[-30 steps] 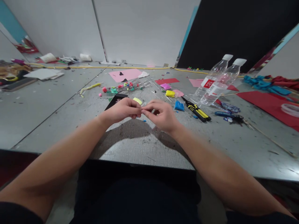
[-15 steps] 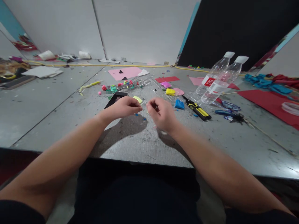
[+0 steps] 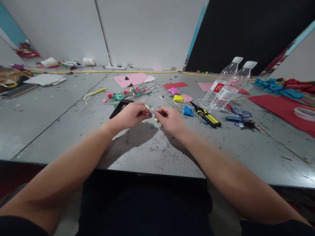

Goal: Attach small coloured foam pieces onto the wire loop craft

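Note:
My left hand [image 3: 131,114] is closed, thumb and fingers pinching a small blue clay piece [image 3: 151,116] at their tips. Just to its right, my right hand [image 3: 171,120] is also closed in a pinch; what lies in its fingers is too small to name. A tiny yellow bit [image 3: 156,120] shows below the right fingertips; I cannot tell whether it is held. On the table under the hands lies another blue crumb [image 3: 152,127]. A black phone-like slab [image 3: 118,109] is partly hidden behind my left hand. Past my right hand sits a blue clay packet [image 3: 188,111].
Yellow-handled pliers [image 3: 208,118] lie on the right, before two plastic bottles [image 3: 222,95]. Farther back are a yellow packet [image 3: 178,98], a magenta packet [image 3: 173,91], pink paper [image 3: 130,79] and colourful clay bits [image 3: 119,96]. Red paper [image 3: 280,109] covers the far right.
The blue piece now shows between my left fingertips, and one blue crumb is gone from the table below. My right hand has lowered slightly, its fingers pointing more toward the left hand.

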`<state>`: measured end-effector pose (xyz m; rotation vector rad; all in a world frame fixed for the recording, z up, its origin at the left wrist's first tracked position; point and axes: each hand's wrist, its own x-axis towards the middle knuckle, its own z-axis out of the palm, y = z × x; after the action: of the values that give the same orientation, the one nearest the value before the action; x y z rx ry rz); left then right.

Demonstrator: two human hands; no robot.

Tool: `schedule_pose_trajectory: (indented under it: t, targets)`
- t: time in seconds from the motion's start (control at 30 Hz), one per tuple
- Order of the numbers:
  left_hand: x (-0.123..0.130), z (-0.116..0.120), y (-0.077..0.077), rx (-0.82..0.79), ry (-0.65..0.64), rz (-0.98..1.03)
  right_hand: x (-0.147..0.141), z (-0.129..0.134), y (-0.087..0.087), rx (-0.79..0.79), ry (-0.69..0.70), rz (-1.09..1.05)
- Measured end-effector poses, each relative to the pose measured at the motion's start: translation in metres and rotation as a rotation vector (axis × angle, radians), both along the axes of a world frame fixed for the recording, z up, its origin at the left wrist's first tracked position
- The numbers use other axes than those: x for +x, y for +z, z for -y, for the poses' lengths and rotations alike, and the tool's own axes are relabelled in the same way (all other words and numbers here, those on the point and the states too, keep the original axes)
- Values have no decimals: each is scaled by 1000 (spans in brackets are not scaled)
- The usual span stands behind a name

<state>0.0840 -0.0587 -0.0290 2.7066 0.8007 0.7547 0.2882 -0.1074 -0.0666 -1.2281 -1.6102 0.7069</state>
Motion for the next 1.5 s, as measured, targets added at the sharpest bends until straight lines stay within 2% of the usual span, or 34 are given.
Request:
schedule_pose_trajectory:
  t: [0.17,0.47,0.67,0.87,1.0,1.1,1.2,1.37,1.5]
  targets:
    - [2,5,0,131,-40,111,-5,1,4,-213,72,-278]
    - [1,2,-6,218,-67,133,-6,4,5,-292,160,-472]
    - [1,1,-7,186,-65,161,-8,6,6,-293,124,-418]
    - [5,7,-3,42,-28,131,-5,6,7,-239,134,-275]
    - [7,9,0,4,25,105,-3,5,7,-88,64,-160]
    - [7,8,-1,-19,70,127,-2,5,8,19,-46,-208]
    - [6,6,-2,-47,87,123,-2,4,9,-2,-48,-276]
    - [5,5,-2,-65,76,93,-4,4,8,-65,0,-253]
    - [3,1,-4,-88,58,-22,-4,4,8,-91,-12,-244]
